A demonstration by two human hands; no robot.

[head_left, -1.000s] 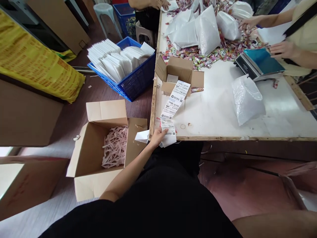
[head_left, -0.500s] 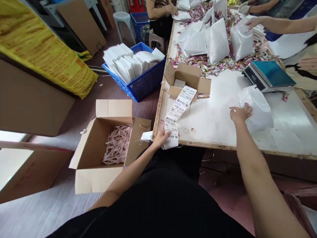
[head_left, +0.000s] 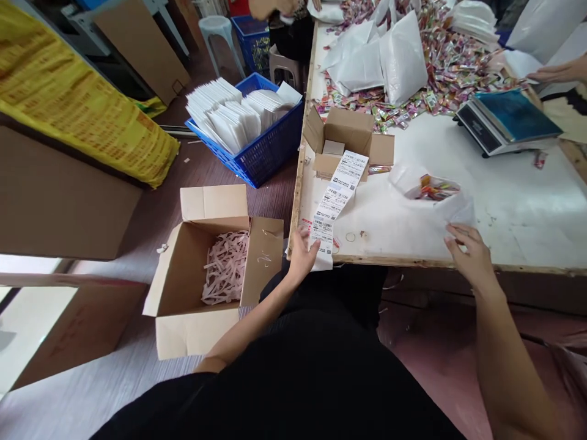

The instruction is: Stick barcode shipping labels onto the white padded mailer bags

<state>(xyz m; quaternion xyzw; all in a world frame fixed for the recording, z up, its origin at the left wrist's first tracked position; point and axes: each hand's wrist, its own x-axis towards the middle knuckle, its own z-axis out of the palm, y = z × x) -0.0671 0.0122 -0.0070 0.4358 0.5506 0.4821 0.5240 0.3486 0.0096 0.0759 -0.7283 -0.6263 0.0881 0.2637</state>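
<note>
My left hand (head_left: pixel 301 255) is at the table's front left corner, thumb and fingers apart, the thumb at the edge of a strip of printed shipping labels (head_left: pixel 338 194). The strip runs up to a small open carton (head_left: pixel 349 125). My right hand (head_left: pixel 472 252) is open beside the near right side of a white plastic mailer bag (head_left: pixel 403 177), its fingertips at the bag's edge. The bag lies on the table with its mouth open, and colourful small snack packets (head_left: pixel 438 188) show inside.
A digital scale (head_left: pixel 507 122) stands at the right. Behind are filled white bags (head_left: pixel 403 58) and a heap of snack packets (head_left: pixel 458 73). On the floor are a blue basket (head_left: pixel 270 146) of white mailers and a carton (head_left: pixel 183 269) with paper strips. Another person's hand (head_left: pixel 562 70) reaches in.
The white mailer bag has tipped over, its mouth and packets now showing. My right hand has shifted right and nearer. My left hand has loosened from the label strip. One filled bag behind is gone.
</note>
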